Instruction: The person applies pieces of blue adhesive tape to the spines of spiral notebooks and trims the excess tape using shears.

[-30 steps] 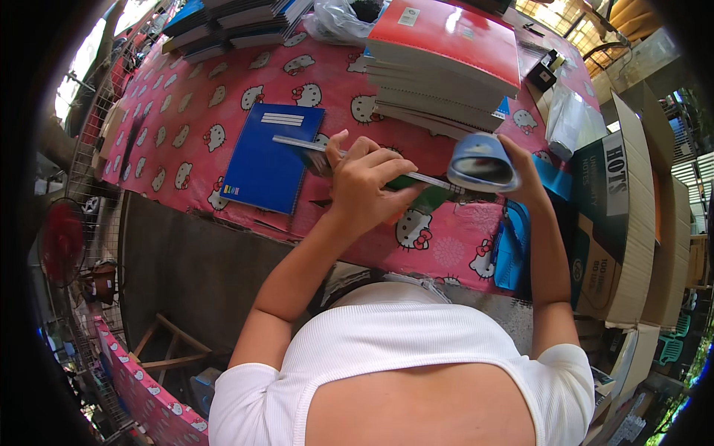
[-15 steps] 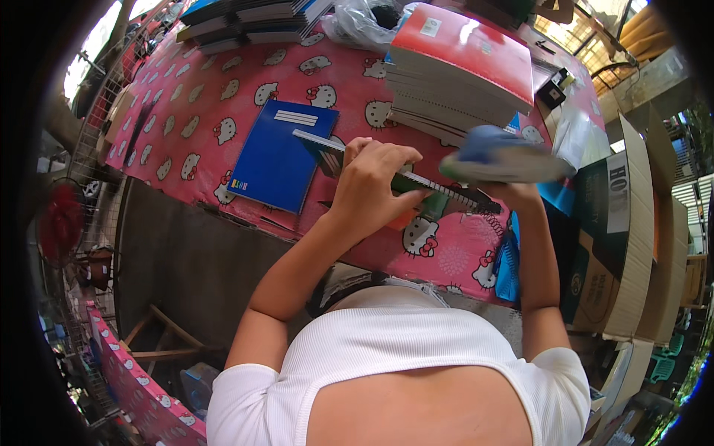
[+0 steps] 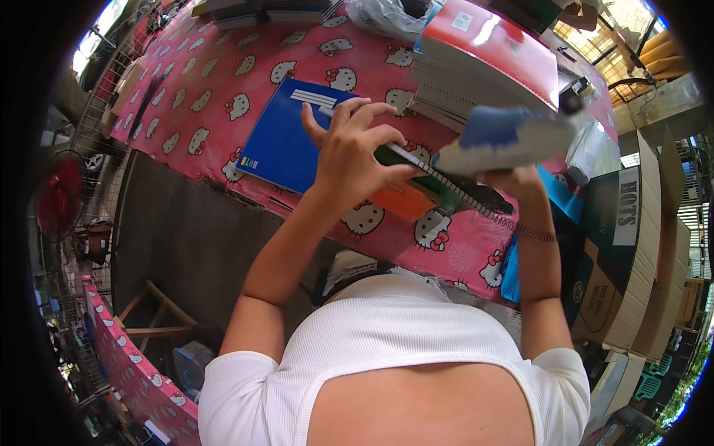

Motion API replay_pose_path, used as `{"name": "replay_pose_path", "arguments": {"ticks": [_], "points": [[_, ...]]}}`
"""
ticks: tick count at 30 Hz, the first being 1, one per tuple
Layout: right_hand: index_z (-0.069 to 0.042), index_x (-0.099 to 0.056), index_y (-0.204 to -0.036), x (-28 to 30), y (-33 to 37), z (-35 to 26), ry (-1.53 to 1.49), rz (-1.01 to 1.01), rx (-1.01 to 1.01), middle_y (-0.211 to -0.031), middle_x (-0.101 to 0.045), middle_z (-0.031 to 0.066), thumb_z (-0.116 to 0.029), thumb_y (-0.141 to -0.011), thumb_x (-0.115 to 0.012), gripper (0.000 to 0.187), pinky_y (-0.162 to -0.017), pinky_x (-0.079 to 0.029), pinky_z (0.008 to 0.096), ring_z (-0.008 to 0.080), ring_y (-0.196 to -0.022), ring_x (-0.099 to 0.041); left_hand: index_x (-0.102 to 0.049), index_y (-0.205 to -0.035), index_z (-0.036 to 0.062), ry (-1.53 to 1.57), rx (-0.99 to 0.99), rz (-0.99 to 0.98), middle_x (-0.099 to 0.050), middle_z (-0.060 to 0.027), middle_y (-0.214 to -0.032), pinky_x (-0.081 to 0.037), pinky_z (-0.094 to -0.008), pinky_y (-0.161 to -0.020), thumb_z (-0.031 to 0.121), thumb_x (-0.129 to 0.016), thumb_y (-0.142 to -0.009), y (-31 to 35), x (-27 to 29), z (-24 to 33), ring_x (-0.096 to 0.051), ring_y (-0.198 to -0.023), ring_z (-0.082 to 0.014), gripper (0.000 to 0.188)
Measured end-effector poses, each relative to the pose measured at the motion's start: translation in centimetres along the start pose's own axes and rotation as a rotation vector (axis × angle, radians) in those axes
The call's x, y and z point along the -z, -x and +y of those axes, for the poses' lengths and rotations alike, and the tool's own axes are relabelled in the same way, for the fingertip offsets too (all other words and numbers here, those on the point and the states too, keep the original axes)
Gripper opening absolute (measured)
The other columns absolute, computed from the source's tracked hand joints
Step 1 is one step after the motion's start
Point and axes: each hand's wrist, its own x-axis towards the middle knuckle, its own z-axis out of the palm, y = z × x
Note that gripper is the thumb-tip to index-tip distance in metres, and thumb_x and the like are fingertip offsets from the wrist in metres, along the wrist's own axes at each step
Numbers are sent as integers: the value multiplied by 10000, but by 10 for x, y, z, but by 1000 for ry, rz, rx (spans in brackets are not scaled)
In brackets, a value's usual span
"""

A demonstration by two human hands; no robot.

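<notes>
My left hand grips the spine edge of a notebook held tilted on its edge, thumb on the near side and fingers spread over the far side. A dark wire coil runs along its punched edge, and its loose end stretches past my right wrist. My right hand holds a blurred blue and beige object above the coil's far end; its kind cannot be made out. Under my left hand's far side lies a blue notebook. Orange and green covers show below the tilted notebook.
A tall stack of red-covered notebooks stands at the back, beside clear plastic bags. An open cardboard box is on the right, near blue sheets. The table has a pink patterned cover. A red fan stands left.
The view has shifted slightly. My left fingers have spread wider along the notebook. The coil's loose end now reaches across my right wrist. The blue and beige object is still blurred by motion.
</notes>
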Motion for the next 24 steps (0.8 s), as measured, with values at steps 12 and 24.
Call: {"name": "replay_pose_path", "arguments": {"ticks": [12, 24], "points": [[-49, -633, -1157, -10, -28, 0, 49, -87, -30, -1076, -678, 62, 23, -625, -766, 553, -895, -491, 306, 127, -983, -604, -714, -827, 139, 238, 54, -30, -623, -18, -1095, -269, -517, -998, 350, -849, -597, 5, -2, -29, -524, -1093, -243, 341], [-30, -606, -1186, -38, -64, -2, -446, -111, -205, -1115, -660, 82, -15, -604, -799, 613, -916, -481, 316, 152, -1031, -602, -670, -953, 69, 332, 76, 199, -529, -148, -1214, -469, -405, -894, 235, -899, -560, 7, 4, -46, -531, -1092, -302, 485]]}}
